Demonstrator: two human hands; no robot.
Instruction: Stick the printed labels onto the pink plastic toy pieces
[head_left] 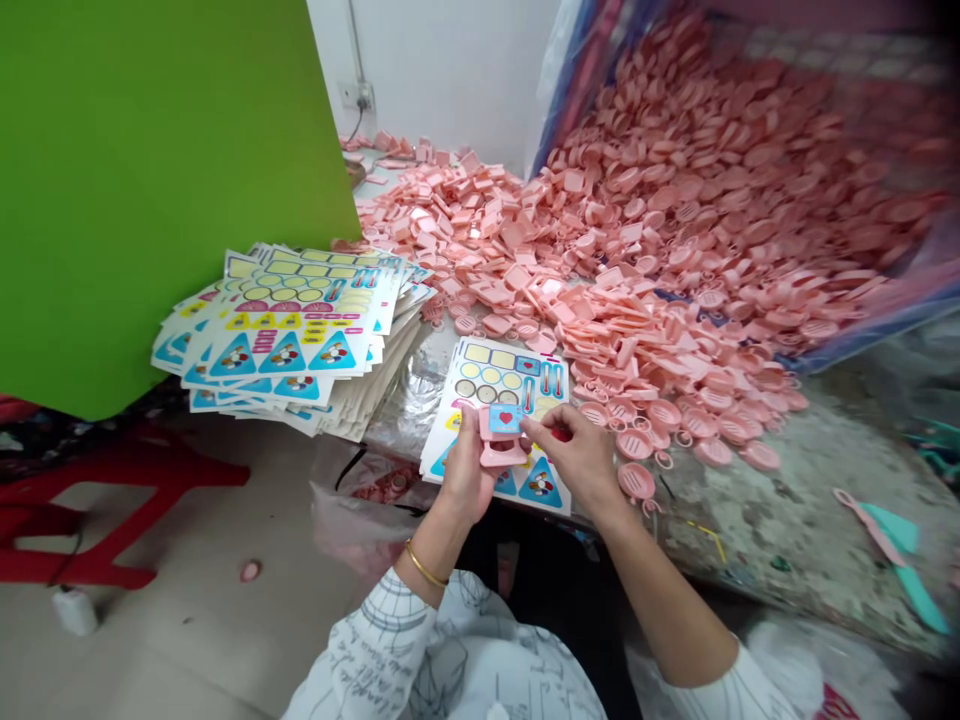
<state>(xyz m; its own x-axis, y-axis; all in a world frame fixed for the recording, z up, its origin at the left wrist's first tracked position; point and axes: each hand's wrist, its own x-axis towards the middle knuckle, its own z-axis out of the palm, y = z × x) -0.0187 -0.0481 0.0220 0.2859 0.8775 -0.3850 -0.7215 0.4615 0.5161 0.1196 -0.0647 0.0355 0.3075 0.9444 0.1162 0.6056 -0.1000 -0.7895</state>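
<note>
- Head view, looking down at a cluttered worktable (787, 530): a person in a white, black-patterned shirt (375, 645) has both hands near the front edge.
- The left hand (471, 470), with a gold bangle (425, 566) at its wrist, grips a pink plastic toy piece (502, 455), shaped like a small screen on a stand, by its left side.
- On the upper face of that piece is a light-blue sticker (505, 419) with a red heart.
- The right hand (583, 455) has thumb and forefinger drawn close together at the sticker's right edge; whether they pinch it or only touch it, I cannot tell.
- Directly beneath the hands lie sticker sheets (541, 487) printed with circles, thermometers and blue triangles showing pills.
- To the left, a thick, untidy stack of similar sheets (285, 350) stands beside a bright green panel (150, 180).
- Behind and to the right, a great heap of pink plastic parts (517, 240) spreads from a tilted, blue-edged container (566, 90).
- At far right lie turquoise plastic pieces (921, 597); at lower left, a red stool (112, 500) stands on the tiled floor (217, 600).
</note>
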